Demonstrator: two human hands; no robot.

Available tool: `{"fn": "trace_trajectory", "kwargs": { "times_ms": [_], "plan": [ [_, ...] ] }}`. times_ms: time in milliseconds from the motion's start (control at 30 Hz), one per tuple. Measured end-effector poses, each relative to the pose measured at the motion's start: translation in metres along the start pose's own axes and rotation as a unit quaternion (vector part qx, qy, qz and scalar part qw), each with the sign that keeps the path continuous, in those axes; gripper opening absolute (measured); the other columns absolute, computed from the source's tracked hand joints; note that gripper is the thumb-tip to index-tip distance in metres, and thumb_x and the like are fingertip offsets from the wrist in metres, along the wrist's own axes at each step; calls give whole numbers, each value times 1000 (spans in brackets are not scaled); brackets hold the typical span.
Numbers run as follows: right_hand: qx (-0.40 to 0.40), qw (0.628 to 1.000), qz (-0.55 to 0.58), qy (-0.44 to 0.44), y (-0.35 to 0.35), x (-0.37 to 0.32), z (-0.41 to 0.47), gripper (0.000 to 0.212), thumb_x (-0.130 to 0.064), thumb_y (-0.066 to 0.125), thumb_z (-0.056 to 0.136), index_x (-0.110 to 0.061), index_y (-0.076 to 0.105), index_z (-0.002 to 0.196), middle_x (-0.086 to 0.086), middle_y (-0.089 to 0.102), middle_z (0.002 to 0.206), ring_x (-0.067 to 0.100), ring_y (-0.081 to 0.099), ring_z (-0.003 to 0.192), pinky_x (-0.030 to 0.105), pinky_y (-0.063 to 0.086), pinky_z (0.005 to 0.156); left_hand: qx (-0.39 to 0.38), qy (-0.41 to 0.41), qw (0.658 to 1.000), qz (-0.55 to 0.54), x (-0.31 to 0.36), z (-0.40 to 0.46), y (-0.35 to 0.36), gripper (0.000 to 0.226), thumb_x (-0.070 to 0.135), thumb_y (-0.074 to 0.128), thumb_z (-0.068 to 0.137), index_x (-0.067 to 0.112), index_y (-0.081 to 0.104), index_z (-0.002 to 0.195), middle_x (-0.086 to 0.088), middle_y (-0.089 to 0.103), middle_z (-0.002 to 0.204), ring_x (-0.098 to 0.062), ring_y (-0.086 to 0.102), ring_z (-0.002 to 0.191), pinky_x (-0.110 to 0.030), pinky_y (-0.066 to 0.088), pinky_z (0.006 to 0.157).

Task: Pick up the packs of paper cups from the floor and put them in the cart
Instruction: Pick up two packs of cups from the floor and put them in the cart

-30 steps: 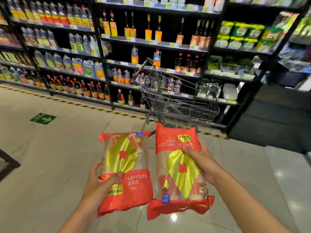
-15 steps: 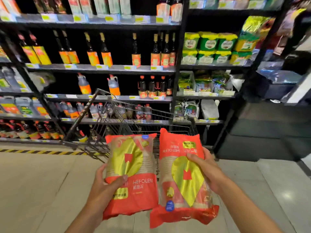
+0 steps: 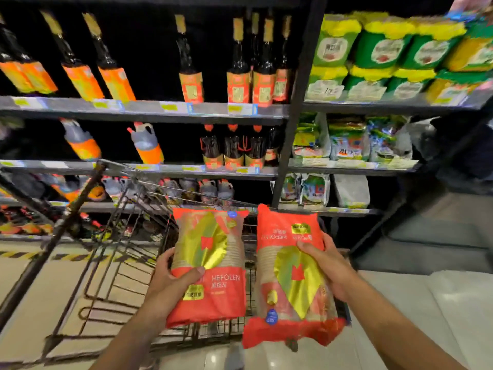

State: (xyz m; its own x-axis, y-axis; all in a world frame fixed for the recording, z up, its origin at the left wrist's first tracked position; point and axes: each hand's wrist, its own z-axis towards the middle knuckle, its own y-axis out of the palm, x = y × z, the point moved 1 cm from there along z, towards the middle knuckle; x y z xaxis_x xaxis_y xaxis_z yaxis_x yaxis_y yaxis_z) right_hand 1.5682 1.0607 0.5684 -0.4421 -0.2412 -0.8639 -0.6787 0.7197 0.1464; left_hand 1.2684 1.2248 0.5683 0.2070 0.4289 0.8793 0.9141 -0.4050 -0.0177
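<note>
I hold two red and gold packs of paper cups side by side above the wire shopping cart (image 3: 112,265). My left hand (image 3: 170,284) grips the left pack (image 3: 210,265) from its left side, thumb across the front. My right hand (image 3: 328,265) grips the right pack (image 3: 290,279) from its right side, and this pack is turned upside down. Both packs hang over the cart's basket, whose near end lies under them and is partly hidden. The cart's dark handle bar (image 3: 53,241) slants across the left of the view.
Right behind the cart stand dark store shelves (image 3: 149,108) with bottles of sauce and oil. More shelves (image 3: 373,102) to the right carry green and yellow food bags. A yellow-black striped line (image 3: 26,255) runs on the pale tiled floor at left.
I have walked up to the cart: it and the shelves grew much larger in view. The two packs have moved from over the floor to over the cart's basket, still in my hands.
</note>
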Motion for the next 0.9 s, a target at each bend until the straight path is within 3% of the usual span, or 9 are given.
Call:
{"fn": "trace_trajectory", "kwargs": {
  "times_ms": [100, 200, 333, 433, 567, 633, 700, 833, 900],
  "plan": [
    [4, 1000, -1, 13, 3, 18, 56, 64, -15, 83, 80, -20, 53, 136, 14, 74, 120, 28, 77, 96, 38, 64, 68, -6, -11, 999, 34, -9, 49, 11, 85, 23, 93, 60, 30, 46, 130, -15, 74, 107, -32, 76, 88, -40, 61, 62],
    [-2, 999, -10, 35, 5, 39, 97, 59, -13, 83, 79, -15, 57, 132, 18, 76, 115, 26, 79, 87, 35, 62, 61, 3, -34, 998, 57, -30, 86, 17, 92, 35, 92, 49, 32, 47, 129, -9, 74, 106, -24, 75, 87, -34, 58, 60],
    [15, 999, -25, 46, 1, 84, 152, 76, -25, 98, 58, -11, 63, 124, 20, 76, 111, 25, 77, 80, 36, 63, 61, 6, -67, 995, 68, -78, 136, 29, 80, 23, 93, 63, 32, 47, 128, -7, 73, 107, -26, 73, 92, -41, 60, 71],
    [24, 997, -29, 61, -4, 129, 190, 51, -3, 82, 79, -21, 58, 120, 12, 75, 107, 18, 75, 74, 32, 64, 61, 21, -99, 992, 70, -120, 168, 38, 81, 26, 92, 61, 32, 47, 128, -7, 72, 109, -25, 73, 94, -38, 60, 70],
    [35, 991, -71, 104, -17, 190, 228, 66, 0, 78, 80, -15, 48, 137, 17, 71, 118, 20, 74, 80, 34, 64, 66, 31, -141, 986, 79, -184, 210, 52, 89, 32, 97, 48, 29, 52, 125, -5, 76, 104, -26, 74, 95, -49, 61, 82],
    [51, 989, -84, 106, -24, 217, 244, 62, 6, 75, 84, -10, 47, 137, 20, 70, 121, 22, 72, 83, 36, 62, 74, 36, -153, 983, 92, -217, 227, 62, 64, 16, 96, 57, 28, 59, 108, 3, 80, 84, -15, 76, 78, -41, 63, 72],
    [69, 986, -97, 118, -27, 233, 256, 46, 7, 73, 86, -11, 56, 125, 19, 70, 114, 13, 71, 73, 27, 61, 67, 52, -161, 980, 101, -249, 244, 71, 56, -2, 91, 63, 19, 59, 104, 1, 77, 72, -12, 72, 65, -27, 60, 57],
    [61, 981, -133, 132, -42, 257, 266, 38, 5, 72, 88, -25, 59, 108, 21, 71, 102, 22, 68, 79, 35, 59, 69, 37, -170, 975, 138, -294, 266, 82, 66, 11, 97, 56, 24, 62, 111, -4, 77, 85, -20, 74, 77, -37, 64, 69],
    [66, 976, -150, 141, -48, 267, 272, 36, 11, 69, 88, -21, 58, 101, 16, 69, 86, 8, 68, 61, 23, 57, 55, 34, -178, 971, 154, -309, 271, 89, 58, -9, 90, 60, 18, 65, 105, 1, 78, 73, -10, 73, 69, -20, 58, 58]
  ]
}}
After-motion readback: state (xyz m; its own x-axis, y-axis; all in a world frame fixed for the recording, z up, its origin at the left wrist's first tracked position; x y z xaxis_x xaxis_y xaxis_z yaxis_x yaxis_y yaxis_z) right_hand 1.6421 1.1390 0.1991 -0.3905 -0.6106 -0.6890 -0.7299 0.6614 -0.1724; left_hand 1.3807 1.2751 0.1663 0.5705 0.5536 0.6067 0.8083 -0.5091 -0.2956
